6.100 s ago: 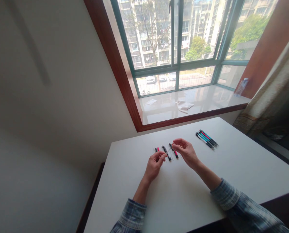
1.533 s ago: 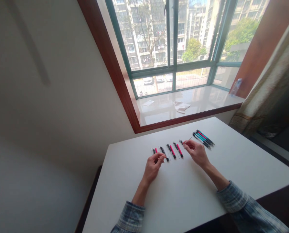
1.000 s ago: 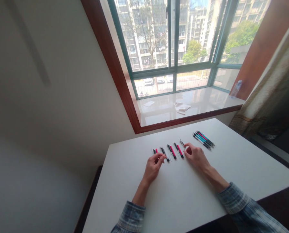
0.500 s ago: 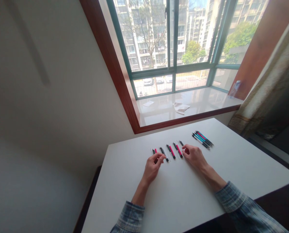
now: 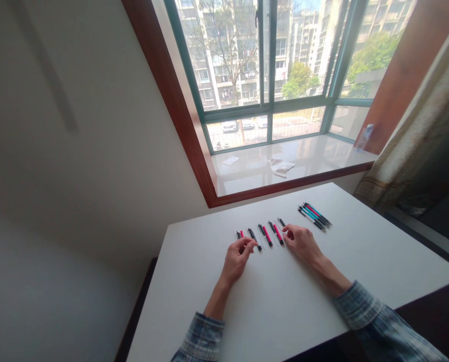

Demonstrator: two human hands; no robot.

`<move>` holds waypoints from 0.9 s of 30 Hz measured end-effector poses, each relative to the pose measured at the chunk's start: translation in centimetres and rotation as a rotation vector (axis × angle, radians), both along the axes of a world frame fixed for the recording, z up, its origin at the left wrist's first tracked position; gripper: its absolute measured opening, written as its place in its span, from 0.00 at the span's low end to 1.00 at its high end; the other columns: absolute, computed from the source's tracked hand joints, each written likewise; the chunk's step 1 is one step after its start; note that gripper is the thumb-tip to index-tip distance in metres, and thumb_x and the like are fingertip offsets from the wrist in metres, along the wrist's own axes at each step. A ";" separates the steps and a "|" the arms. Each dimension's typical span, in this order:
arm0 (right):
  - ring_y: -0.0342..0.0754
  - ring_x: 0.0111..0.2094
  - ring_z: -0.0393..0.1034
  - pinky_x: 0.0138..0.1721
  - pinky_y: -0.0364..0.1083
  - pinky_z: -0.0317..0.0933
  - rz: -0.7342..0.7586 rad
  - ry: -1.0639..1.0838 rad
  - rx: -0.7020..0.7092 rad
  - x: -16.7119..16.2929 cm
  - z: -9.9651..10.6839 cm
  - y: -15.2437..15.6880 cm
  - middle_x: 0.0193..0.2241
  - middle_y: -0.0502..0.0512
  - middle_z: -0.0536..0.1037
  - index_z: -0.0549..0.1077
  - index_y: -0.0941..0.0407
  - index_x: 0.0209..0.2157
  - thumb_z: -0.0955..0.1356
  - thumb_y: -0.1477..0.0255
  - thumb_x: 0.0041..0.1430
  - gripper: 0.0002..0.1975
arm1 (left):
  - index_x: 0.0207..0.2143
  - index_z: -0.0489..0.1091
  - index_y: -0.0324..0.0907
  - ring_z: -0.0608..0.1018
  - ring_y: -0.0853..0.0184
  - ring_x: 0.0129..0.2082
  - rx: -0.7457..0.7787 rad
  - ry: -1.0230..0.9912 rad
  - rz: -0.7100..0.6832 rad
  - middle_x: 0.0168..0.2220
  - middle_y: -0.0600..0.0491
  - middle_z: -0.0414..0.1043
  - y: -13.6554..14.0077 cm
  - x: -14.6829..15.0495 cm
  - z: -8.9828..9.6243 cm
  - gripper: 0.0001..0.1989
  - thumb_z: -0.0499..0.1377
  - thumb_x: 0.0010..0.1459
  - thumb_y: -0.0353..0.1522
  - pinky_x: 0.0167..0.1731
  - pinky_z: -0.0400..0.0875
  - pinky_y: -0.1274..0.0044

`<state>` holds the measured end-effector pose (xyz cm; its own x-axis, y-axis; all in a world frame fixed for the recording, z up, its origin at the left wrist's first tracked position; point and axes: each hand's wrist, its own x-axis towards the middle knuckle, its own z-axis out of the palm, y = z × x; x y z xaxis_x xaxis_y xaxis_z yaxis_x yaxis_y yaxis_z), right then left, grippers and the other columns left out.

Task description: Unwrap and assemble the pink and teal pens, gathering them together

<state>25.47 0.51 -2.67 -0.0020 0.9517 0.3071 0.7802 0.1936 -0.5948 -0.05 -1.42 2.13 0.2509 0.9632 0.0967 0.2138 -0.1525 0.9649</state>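
Observation:
My left hand [image 5: 236, 260] rests at the left end of a row of pen parts, with thumb and fingers closed together. It partly covers a black and pink pen part [image 5: 241, 234]; a black pen part [image 5: 251, 234] lies beside its fingertips. My right hand [image 5: 302, 243] lies at the row's right end, fingers curled in, over the lower end of a dark pen part [image 5: 281, 221]. Whatever either hand may hold is hidden. Between the hands lie two pink and black pen barrels [image 5: 267, 236] with black parts and thin refills alongside.
Several assembled pens [image 5: 315, 217], in blue, pink and white with black, lie together at the right of the white table [image 5: 285, 301]. Beyond it, the window sill [image 5: 247, 176] bears crumpled paper [image 5: 282, 167] and a clear bottle [image 5: 364, 138]. A curtain [image 5: 409, 115] hangs at the right.

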 end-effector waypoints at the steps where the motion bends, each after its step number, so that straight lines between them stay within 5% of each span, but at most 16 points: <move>1: 0.49 0.29 0.75 0.34 0.45 0.60 -0.002 0.001 -0.002 0.0 0.0 0.0 0.28 0.52 0.81 0.78 0.54 0.38 0.65 0.71 0.60 0.09 | 0.35 0.77 0.39 0.66 0.70 0.25 0.000 0.001 -0.001 0.29 0.53 0.71 0.0 0.0 0.0 0.18 0.59 0.63 0.45 0.27 0.61 0.79; 21: 0.49 0.29 0.74 0.35 0.46 0.61 -0.002 0.035 0.034 0.4 -0.2 0.1 0.28 0.52 0.81 0.78 0.54 0.36 0.65 0.70 0.61 0.09 | 0.35 0.77 0.39 0.67 0.70 0.26 -0.010 -0.009 -0.001 0.28 0.53 0.70 0.1 -0.1 -0.1 0.18 0.59 0.63 0.45 0.27 0.61 0.79; 27: 0.53 0.38 0.75 0.43 0.49 0.65 -0.096 0.068 0.137 1.5 -0.6 1.2 0.37 0.57 0.81 0.77 0.56 0.46 0.64 0.72 0.62 0.14 | 0.35 0.77 0.39 0.67 0.70 0.26 -0.009 0.000 -0.007 0.28 0.54 0.69 -0.1 0.0 0.0 0.18 0.59 0.63 0.45 0.28 0.61 0.78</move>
<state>26.99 1.74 -3.26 0.1118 0.8956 0.4305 0.7577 0.2035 -0.6201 -0.06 -1.50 2.13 0.2573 0.9623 0.0882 0.2124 -0.1453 0.9663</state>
